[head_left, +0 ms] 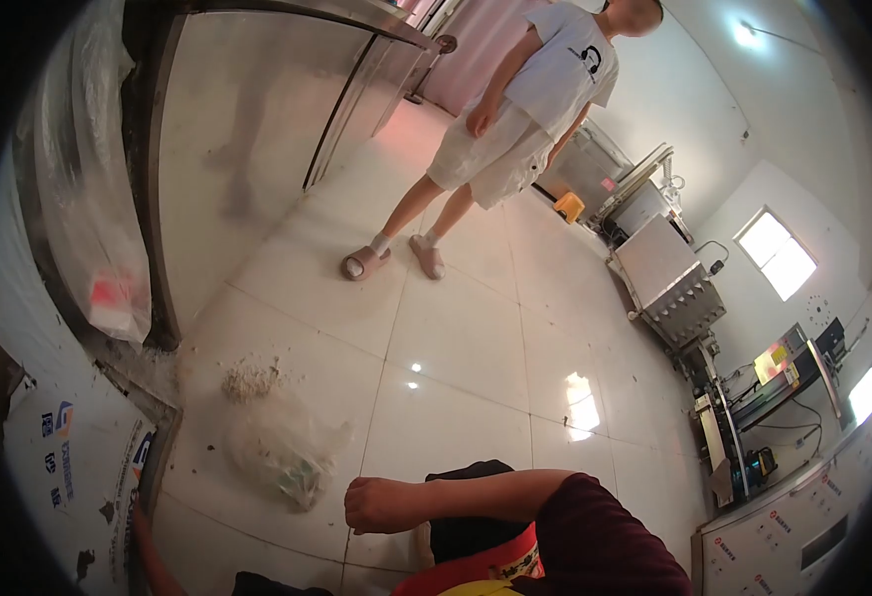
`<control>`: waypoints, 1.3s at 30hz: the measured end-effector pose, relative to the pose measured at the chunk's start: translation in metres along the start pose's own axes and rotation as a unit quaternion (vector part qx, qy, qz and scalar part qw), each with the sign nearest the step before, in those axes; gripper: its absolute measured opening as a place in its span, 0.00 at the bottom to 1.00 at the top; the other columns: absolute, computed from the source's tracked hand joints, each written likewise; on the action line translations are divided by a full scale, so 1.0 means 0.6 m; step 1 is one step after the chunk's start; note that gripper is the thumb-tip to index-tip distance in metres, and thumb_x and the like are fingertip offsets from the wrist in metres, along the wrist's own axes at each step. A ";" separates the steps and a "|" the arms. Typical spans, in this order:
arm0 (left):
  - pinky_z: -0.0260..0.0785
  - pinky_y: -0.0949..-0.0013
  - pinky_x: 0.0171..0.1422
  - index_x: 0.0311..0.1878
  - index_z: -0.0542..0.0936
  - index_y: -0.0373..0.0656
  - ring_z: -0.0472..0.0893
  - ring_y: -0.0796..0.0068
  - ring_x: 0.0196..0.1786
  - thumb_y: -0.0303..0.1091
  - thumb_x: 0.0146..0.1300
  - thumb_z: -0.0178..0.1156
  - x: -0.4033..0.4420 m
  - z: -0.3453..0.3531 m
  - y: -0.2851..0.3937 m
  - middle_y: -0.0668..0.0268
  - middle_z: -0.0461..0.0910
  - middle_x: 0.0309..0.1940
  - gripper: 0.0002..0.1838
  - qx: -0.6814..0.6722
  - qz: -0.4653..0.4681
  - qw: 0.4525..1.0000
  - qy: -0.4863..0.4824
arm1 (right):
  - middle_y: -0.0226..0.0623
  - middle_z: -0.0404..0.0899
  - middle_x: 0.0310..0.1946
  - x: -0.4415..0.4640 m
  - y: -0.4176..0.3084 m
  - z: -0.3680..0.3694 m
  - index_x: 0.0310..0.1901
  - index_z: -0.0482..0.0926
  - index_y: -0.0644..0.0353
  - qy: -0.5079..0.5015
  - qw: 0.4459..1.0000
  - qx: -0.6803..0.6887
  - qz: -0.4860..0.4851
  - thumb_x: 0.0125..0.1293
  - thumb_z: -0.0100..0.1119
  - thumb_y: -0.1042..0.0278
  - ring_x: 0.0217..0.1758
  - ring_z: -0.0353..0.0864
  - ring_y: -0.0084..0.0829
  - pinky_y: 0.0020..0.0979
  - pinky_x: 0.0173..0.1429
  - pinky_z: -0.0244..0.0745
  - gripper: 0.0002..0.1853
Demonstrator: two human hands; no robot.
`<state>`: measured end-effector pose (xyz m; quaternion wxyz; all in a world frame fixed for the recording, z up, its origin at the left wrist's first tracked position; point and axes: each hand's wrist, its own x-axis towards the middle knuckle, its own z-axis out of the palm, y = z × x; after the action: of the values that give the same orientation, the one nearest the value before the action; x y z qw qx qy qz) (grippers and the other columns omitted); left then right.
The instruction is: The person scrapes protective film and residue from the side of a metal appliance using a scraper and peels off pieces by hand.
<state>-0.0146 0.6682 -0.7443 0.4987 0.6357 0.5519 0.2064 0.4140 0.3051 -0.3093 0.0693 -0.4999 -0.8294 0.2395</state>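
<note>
My right hand [384, 505] reaches in from the right on a bare forearm below a dark maroon sleeve. Its fingers are curled into a fist, and nothing sticks out of it. Just left of the fist, a clear plastic bag [297, 462] lies crumpled on the tiled floor with some greenish stuff inside. A pile of pale crumbs or scraps [253, 380] lies beyond the bag. At the lower left edge, part of my left arm [153, 556] shows beside a white printed sack [68, 487]. The fingers of that hand are hidden.
Another person [525, 109] in white clothes and pink slippers stands ahead. A steel-edged cabinet [257, 119] and hanging clear plastic [88, 179] line the left. Metal machines [669, 278] stand along the right wall, with a yellow stool [569, 207] behind. A printed white panel [793, 526] is at lower right.
</note>
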 end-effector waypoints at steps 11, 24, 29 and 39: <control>0.66 0.64 0.55 0.60 0.71 0.39 0.74 0.65 0.52 0.50 0.68 0.48 -0.053 -0.010 0.058 0.60 0.75 0.55 0.26 -0.017 -0.192 0.976 0.105 | 0.37 0.76 0.24 0.001 0.003 0.019 0.26 0.75 0.59 -0.038 0.999 0.031 0.012 0.59 0.57 0.60 0.35 0.76 0.39 0.39 0.45 0.70 0.12; 0.65 0.64 0.56 0.60 0.71 0.39 0.73 0.65 0.53 0.49 0.67 0.49 -0.077 -0.058 0.005 0.60 0.74 0.55 0.27 0.025 -0.139 0.985 0.103 | 0.36 0.75 0.27 0.004 0.008 0.032 0.30 0.73 0.58 -0.087 0.994 0.038 0.048 0.60 0.56 0.61 0.38 0.75 0.38 0.38 0.48 0.68 0.10; 0.65 0.64 0.56 0.60 0.71 0.39 0.73 0.65 0.53 0.49 0.67 0.49 -0.082 -0.061 0.000 0.60 0.74 0.55 0.27 0.025 -0.141 0.984 0.107 | 0.39 0.75 0.27 0.007 0.011 0.032 0.32 0.76 0.60 -0.092 0.994 0.052 0.042 0.58 0.58 0.60 0.37 0.75 0.43 0.41 0.45 0.69 0.11; 0.65 0.65 0.57 0.60 0.71 0.39 0.73 0.65 0.54 0.49 0.67 0.50 -0.069 -0.053 0.011 0.60 0.74 0.56 0.27 0.030 -0.137 0.985 0.103 | 0.47 0.46 0.71 -0.045 0.027 -0.354 0.70 0.46 0.64 0.443 0.789 -0.360 0.226 0.39 0.75 0.48 0.75 0.44 0.45 0.46 0.73 0.38 0.62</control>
<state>-0.0500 0.6441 -0.7131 0.4431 0.5445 0.6880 0.1838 0.5154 0.3576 -0.1272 0.1884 -0.7132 -0.5970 -0.3152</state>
